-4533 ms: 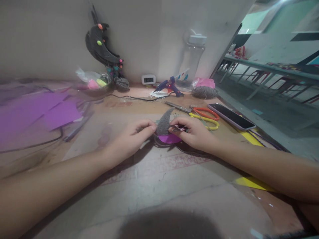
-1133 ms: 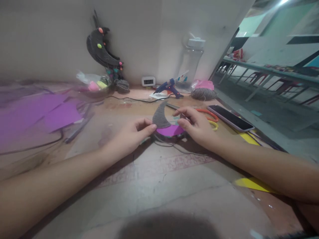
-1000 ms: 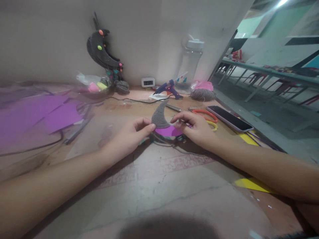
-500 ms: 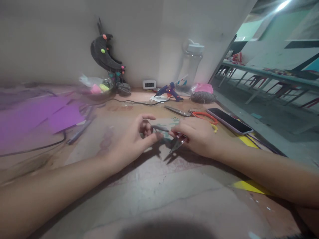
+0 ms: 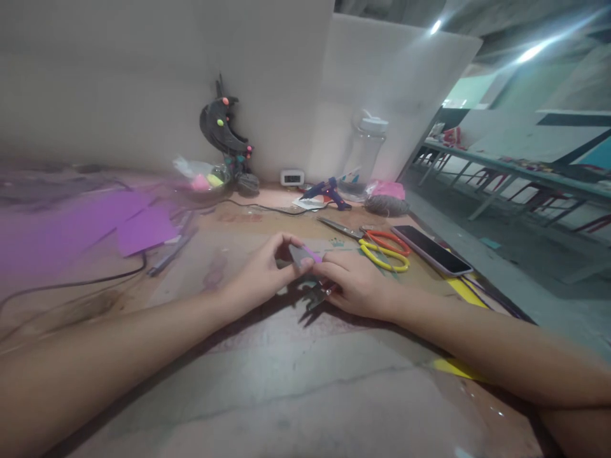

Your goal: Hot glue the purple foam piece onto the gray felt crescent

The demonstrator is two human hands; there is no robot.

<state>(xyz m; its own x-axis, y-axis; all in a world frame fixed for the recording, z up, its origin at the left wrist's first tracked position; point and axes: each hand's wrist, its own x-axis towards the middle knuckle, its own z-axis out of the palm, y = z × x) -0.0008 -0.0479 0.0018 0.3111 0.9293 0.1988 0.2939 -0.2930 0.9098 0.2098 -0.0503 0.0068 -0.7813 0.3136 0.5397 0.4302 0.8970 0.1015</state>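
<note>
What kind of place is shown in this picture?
Probably a craft workshop or classroom: a glue gun, scissors and purple sheets are on the worktable.

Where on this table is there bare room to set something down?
The broadest bare patch is the near tabletop, between left forearm and right forearm. A smaller one lies between the slim grey stick and left hand. It is crowded right of the right hand, with scissors and phone, and along the back, around the glue gun and bottle.
</note>
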